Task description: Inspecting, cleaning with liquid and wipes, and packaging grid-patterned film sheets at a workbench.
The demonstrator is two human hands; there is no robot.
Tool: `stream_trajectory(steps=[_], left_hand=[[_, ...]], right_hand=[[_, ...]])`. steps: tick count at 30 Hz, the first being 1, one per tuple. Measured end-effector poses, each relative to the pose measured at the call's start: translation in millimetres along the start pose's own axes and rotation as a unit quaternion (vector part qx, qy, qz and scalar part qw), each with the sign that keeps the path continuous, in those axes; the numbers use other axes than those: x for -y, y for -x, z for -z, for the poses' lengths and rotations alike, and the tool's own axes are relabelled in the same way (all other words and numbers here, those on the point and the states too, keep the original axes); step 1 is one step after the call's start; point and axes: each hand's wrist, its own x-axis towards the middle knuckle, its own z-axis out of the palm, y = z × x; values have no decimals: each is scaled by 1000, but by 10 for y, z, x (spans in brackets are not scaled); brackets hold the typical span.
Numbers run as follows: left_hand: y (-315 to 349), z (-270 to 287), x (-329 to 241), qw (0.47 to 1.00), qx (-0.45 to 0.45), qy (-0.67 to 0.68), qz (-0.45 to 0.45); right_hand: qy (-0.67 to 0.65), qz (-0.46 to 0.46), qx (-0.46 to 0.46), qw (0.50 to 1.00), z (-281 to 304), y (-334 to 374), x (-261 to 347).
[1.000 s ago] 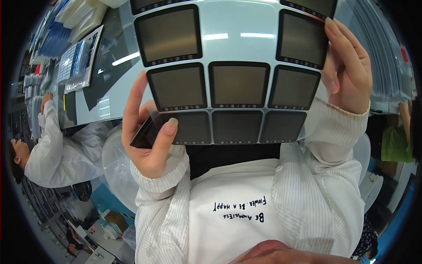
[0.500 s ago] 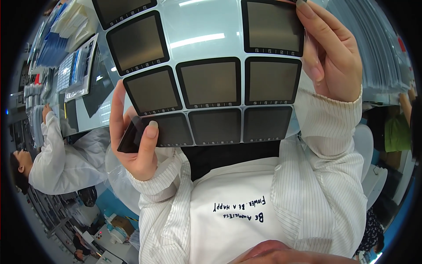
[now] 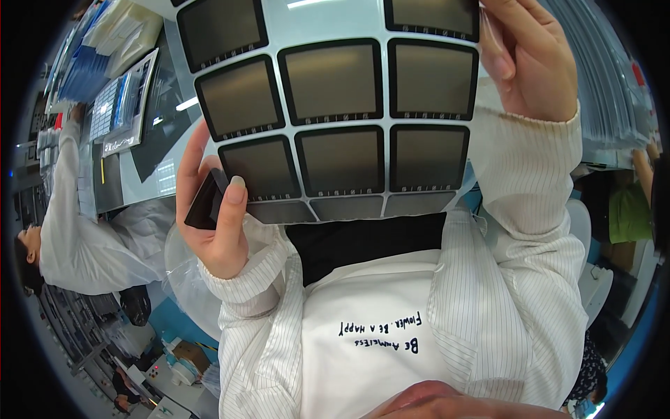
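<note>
A translucent sheet (image 3: 328,24) fills the upper middle, bearing rows of dark rectangular panels (image 3: 331,82) with black borders and small marks along one edge. A bare gap shows in its top middle. My left hand (image 3: 222,234) is closed at the sheet's lower left edge, thumb on the front and fingers behind. Between thumb and fingers it also grips a loose dark panel (image 3: 206,201), or several together; I cannot tell. My right hand (image 3: 534,63) is closed at the sheet's upper right edge, fingers bent. Its fingertips are partly cut off by the picture's top.
Behind the sheet at left is a table (image 3: 131,178) with bagged packets (image 3: 117,108) and piled plastic sleeves (image 3: 132,35). A tall stack of clear sheets (image 3: 593,77) stands at right. A co-worker in a white gown (image 3: 91,244) sits at left, one arm reaching over the table.
The sheet has moved up and its lower end has tilted, so a further row shows at the bottom. My right hand has risen slightly. The co-worker's arm now stretches farther.
</note>
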Motion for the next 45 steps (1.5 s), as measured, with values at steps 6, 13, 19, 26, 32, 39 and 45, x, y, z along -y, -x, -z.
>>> stream_trajectory(steps=[6,13,19,26,32,39,45], left_hand=[[101,-22,-12,999,37,-9,4],[-173,128,31,1000,27,0,3],[-194,153,36,1000,23,-3,11],[-216,182,73,1000,3,-12,12],[-227,202,36,1000,-6,-10,6],[-257,7,25,996,31,-80,13],[-278,-232,354,983,21,-179,-27]], right_hand=[[-7,52,57,997,188,-98,110],[30,59,55,996,-57,-387,127],[38,54,49,997,-84,-432,108],[40,66,60,995,-59,-440,119],[46,61,77,994,-139,-480,196],[67,-38,86,993,-79,-594,129],[133,-226,42,964,-3,-853,-469]])
